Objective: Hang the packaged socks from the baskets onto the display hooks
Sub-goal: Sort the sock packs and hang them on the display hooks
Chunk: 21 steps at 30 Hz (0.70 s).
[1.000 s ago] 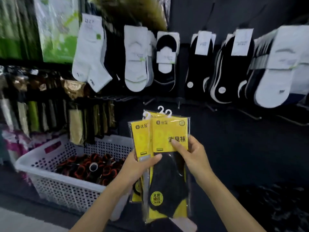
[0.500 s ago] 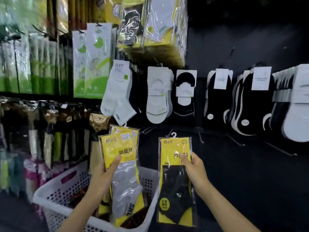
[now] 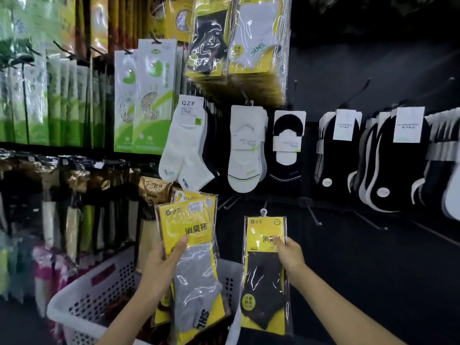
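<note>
My left hand [image 3: 161, 265] grips a small stack of yellow sock packs [image 3: 191, 245], the front one showing a grey sock. A single yellow pack with a black sock [image 3: 263, 282] hangs upright from my right hand [image 3: 288, 255], its white hook at the top. Both hands are held above the white perforated basket [image 3: 82, 297] at the lower left. More yellow packs of the same kind [image 3: 236, 36] hang on display hooks high up in the middle. Bare metal display hooks [image 3: 311, 215] stick out of the dark wall just past the right-hand pack.
White and black socks [image 3: 246, 150] hang in a row across the middle of the dark wall. Green-and-white packets [image 3: 144, 95] fill the upper left, and darker packaged goods [image 3: 74, 195] hang below them. The dark wall at the lower right carries more bare hooks [image 3: 373, 222].
The one stack held by both hands has been split: the left hand keeps the grey-sock packs, the right hand took one black-sock pack to the right. The view has tilted upward.
</note>
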Each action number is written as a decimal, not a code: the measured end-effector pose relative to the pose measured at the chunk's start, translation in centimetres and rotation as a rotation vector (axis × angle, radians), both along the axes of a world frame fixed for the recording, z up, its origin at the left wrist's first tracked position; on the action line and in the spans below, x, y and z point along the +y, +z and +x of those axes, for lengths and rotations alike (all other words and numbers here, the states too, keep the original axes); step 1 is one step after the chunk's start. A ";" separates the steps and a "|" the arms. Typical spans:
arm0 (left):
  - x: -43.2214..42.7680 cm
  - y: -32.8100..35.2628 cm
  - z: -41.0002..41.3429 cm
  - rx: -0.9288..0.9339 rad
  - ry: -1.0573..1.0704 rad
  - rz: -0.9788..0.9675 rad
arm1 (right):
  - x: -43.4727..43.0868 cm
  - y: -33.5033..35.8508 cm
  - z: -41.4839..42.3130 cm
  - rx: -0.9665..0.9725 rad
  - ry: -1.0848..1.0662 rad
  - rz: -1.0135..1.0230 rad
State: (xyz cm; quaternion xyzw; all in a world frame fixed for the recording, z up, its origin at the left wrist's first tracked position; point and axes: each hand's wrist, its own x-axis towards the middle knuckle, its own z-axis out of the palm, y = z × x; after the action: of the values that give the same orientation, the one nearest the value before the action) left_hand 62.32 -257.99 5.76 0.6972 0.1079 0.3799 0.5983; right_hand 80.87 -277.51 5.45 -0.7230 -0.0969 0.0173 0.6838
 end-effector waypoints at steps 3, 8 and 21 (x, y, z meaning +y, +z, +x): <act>-0.5 -0.4 0.1 0.018 -0.015 -0.038 | 0.2 -0.2 0.7 -0.043 -0.026 0.022; -1.2 -0.8 -0.3 0.025 -0.050 -0.046 | 0.7 -0.7 1.5 0.061 -0.054 0.077; -4.0 -2.9 0.3 0.053 -0.275 -0.016 | -0.4 0.7 -6.7 -0.036 0.528 0.139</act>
State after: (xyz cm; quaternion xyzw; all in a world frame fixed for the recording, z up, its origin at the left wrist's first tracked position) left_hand 62.61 -262.01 2.86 0.7106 0.0300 0.2746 0.6471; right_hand 74.17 -277.87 6.13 -0.6241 -0.2952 0.1756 0.7018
